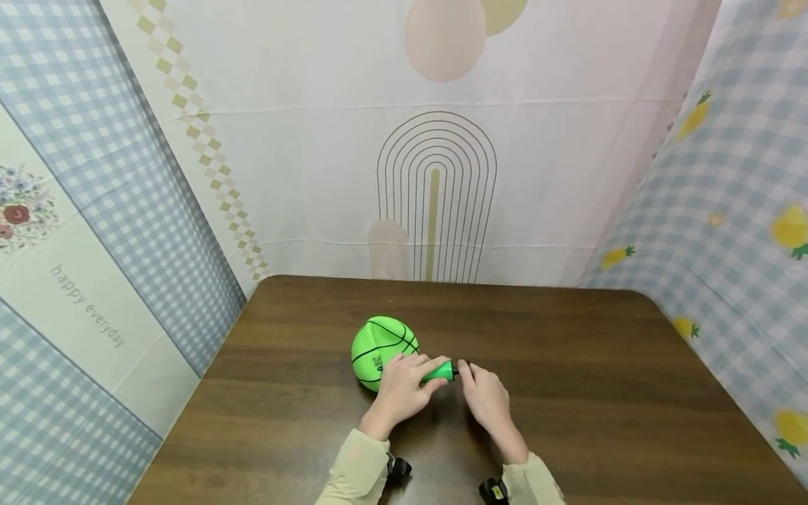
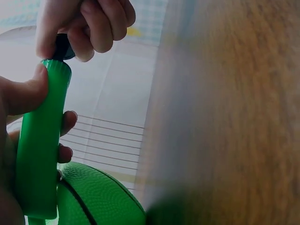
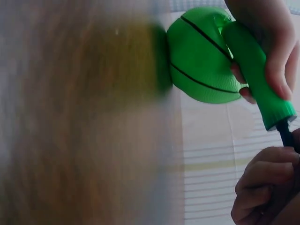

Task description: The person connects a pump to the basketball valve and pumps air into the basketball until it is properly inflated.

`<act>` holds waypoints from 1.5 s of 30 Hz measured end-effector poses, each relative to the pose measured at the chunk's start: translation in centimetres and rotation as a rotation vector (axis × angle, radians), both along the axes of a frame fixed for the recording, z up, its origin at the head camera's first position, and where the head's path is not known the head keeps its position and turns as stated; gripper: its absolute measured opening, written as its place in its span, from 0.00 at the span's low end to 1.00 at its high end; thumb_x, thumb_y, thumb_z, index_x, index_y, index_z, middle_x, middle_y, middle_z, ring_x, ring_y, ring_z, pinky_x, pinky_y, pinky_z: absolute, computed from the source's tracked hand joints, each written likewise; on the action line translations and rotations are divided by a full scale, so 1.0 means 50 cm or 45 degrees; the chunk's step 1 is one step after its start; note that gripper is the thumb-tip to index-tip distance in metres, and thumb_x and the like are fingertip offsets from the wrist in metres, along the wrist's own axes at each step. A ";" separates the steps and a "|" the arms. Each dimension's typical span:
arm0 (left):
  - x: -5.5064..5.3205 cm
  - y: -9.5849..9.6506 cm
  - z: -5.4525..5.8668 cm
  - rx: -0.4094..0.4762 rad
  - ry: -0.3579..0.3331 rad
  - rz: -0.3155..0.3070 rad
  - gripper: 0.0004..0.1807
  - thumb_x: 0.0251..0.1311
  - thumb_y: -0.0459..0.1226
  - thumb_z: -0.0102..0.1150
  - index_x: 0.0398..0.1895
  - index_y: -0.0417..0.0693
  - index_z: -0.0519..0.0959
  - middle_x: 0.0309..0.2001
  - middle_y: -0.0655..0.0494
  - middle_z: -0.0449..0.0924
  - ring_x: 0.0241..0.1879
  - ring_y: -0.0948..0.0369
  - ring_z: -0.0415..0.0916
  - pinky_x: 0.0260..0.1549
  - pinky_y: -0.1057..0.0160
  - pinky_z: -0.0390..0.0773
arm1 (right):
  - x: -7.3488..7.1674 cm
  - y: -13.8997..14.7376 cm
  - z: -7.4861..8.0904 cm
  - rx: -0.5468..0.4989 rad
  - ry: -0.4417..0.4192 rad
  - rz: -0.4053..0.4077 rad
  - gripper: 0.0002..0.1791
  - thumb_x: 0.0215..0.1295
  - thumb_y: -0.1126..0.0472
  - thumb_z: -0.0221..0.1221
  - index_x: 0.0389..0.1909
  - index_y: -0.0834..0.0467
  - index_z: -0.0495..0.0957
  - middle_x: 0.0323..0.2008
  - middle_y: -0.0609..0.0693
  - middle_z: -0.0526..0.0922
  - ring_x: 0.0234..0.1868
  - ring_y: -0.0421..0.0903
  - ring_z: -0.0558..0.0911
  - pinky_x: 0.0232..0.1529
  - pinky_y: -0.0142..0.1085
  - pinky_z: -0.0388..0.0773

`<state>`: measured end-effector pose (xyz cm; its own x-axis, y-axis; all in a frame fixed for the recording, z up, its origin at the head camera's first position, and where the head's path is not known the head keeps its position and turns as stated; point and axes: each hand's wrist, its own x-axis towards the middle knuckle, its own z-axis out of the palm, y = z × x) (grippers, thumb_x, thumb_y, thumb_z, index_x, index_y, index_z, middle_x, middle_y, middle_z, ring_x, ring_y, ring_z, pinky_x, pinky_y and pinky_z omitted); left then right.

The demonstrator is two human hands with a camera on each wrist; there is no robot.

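Observation:
A green ball with black lines, dented at its top, sits on the table. My left hand grips the green barrel of a small hand pump, with thumb and fingers wrapped round it. Close against the ball lies the pump's lower end, though the head view hides how they join. My right hand holds the pump's black handle at the other end. A short stretch of black rod shows between the barrel and the right fingers.
The brown wooden table spreads out on both sides of the hands. Behind it hangs a white patterned cloth. Blue checked cloths hang at the left and right. Each wrist carries a black camera.

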<state>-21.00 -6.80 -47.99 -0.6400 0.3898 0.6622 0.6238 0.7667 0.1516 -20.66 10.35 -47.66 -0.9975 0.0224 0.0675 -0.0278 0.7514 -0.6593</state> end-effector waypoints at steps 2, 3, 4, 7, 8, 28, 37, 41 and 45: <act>-0.002 0.000 0.000 0.012 0.009 -0.017 0.20 0.52 0.50 0.68 0.49 0.59 0.84 0.30 0.64 0.84 0.30 0.65 0.78 0.35 0.62 0.73 | -0.003 0.006 0.005 -0.004 -0.019 0.003 0.26 0.75 0.47 0.43 0.15 0.53 0.63 0.15 0.45 0.60 0.19 0.43 0.64 0.22 0.36 0.59; -0.003 0.000 0.001 0.019 0.013 -0.024 0.20 0.52 0.49 0.68 0.49 0.59 0.84 0.30 0.64 0.84 0.30 0.65 0.77 0.34 0.63 0.72 | -0.005 0.009 0.008 -0.002 -0.021 0.006 0.26 0.74 0.46 0.44 0.15 0.53 0.63 0.14 0.45 0.59 0.18 0.42 0.63 0.22 0.35 0.58; -0.005 0.000 0.001 0.024 0.018 -0.030 0.20 0.52 0.49 0.67 0.49 0.59 0.84 0.30 0.64 0.84 0.30 0.65 0.77 0.34 0.63 0.71 | -0.007 0.013 0.011 0.007 -0.019 0.011 0.26 0.74 0.46 0.44 0.15 0.53 0.63 0.14 0.45 0.59 0.18 0.42 0.62 0.22 0.35 0.58; -0.010 -0.001 0.003 0.035 0.024 -0.037 0.20 0.52 0.49 0.67 0.50 0.59 0.84 0.30 0.64 0.83 0.29 0.65 0.77 0.33 0.64 0.70 | -0.012 0.028 0.021 0.044 -0.001 0.013 0.27 0.74 0.43 0.44 0.15 0.52 0.63 0.14 0.45 0.60 0.18 0.42 0.63 0.22 0.35 0.57; -0.011 -0.002 0.004 0.040 0.023 -0.036 0.20 0.53 0.49 0.67 0.50 0.59 0.84 0.30 0.64 0.83 0.30 0.65 0.77 0.33 0.63 0.71 | -0.014 0.035 0.024 0.042 -0.001 0.010 0.27 0.74 0.43 0.44 0.15 0.53 0.63 0.14 0.45 0.60 0.17 0.42 0.63 0.22 0.35 0.57; -0.016 -0.033 -0.001 0.034 -0.039 0.035 0.20 0.53 0.48 0.67 0.51 0.61 0.83 0.33 0.64 0.85 0.36 0.65 0.80 0.41 0.59 0.73 | -0.030 0.106 0.019 -0.085 0.022 -0.202 0.27 0.74 0.46 0.41 0.17 0.58 0.67 0.22 0.58 0.77 0.32 0.59 0.80 0.26 0.45 0.69; -0.015 -0.025 0.000 0.002 0.058 0.014 0.20 0.49 0.48 0.70 0.47 0.58 0.85 0.28 0.64 0.81 0.30 0.64 0.78 0.36 0.63 0.73 | -0.013 0.024 0.007 -0.020 0.067 -0.088 0.24 0.75 0.50 0.40 0.20 0.58 0.69 0.20 0.57 0.75 0.31 0.59 0.82 0.27 0.49 0.71; -0.011 -0.016 0.000 -0.032 0.057 0.009 0.19 0.49 0.50 0.70 0.46 0.59 0.85 0.28 0.64 0.82 0.31 0.65 0.78 0.37 0.62 0.74 | -0.003 0.001 0.001 0.006 0.026 -0.034 0.25 0.76 0.49 0.40 0.19 0.57 0.69 0.17 0.51 0.68 0.25 0.49 0.76 0.24 0.42 0.67; -0.008 -0.009 -0.001 -0.046 0.033 -0.008 0.18 0.51 0.50 0.68 0.47 0.60 0.84 0.29 0.65 0.82 0.31 0.65 0.78 0.37 0.63 0.74 | 0.002 -0.007 -0.001 0.003 0.007 0.021 0.25 0.76 0.49 0.41 0.20 0.57 0.70 0.17 0.50 0.68 0.23 0.47 0.74 0.23 0.40 0.66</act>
